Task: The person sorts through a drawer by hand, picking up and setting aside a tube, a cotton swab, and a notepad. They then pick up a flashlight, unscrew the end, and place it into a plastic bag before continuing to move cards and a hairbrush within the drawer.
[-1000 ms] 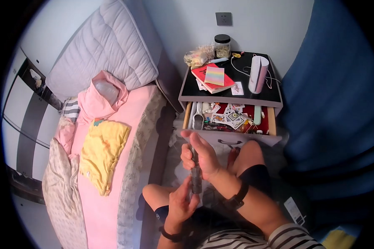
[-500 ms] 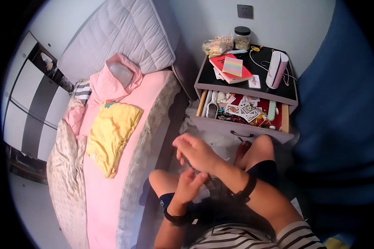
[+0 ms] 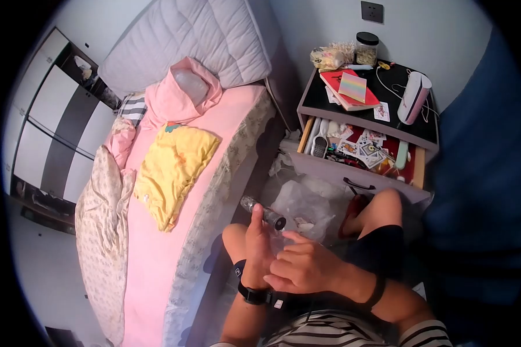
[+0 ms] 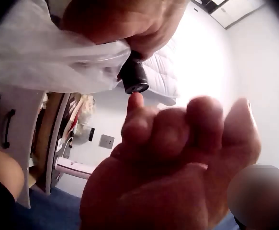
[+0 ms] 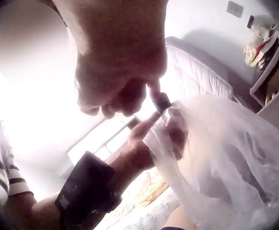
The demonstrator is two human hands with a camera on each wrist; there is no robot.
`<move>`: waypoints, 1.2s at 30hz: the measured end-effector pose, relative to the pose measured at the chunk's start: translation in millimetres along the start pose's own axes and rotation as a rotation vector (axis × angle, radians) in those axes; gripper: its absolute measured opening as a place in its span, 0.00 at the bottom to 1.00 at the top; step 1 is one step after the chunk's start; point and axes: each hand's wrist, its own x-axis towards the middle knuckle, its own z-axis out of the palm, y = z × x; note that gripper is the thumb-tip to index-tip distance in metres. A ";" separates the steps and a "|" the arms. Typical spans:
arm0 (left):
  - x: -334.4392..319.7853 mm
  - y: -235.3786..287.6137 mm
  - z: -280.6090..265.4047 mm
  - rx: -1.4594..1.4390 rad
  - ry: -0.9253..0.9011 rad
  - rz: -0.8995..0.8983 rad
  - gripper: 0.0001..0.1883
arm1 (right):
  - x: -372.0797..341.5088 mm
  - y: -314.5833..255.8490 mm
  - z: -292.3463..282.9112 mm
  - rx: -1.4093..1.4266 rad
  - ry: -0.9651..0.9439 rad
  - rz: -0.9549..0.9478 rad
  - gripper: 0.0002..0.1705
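Observation:
In the head view my left hand (image 3: 259,246) grips a dark flashlight (image 3: 271,217) near the edge of the bed. Its clear, shiny end points away to the left and its black end cap faces right. My right hand (image 3: 301,266) is just below, index finger stretched out at the cap and the other fingers loosely bent. From the left wrist, that fingertip (image 4: 135,98) appears right at the end of the black cylinder. A thin clear plastic bag (image 3: 292,196) hangs between the knees, close behind the flashlight, and overlaps the left hand in the right wrist view.
Ahead stands a nightstand (image 3: 304,107) whose pulled-out drawer (image 3: 382,179) contains playing cards and small items. A red book (image 3: 333,78), a jar (image 3: 367,49) and a white-pink device (image 3: 415,98) are on top. At left, the bed (image 3: 156,277) bears a yellow cloth (image 3: 176,168).
The right hand has moved from above the flashlight to below and right of it. The left hand has turned, so the flashlight's end cap faces right. The head view has shifted left.

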 end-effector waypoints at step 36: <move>11.2 -21.2 -11.8 0.426 0.028 0.332 0.15 | -12.8 -5.0 20.8 0.024 0.081 0.082 0.11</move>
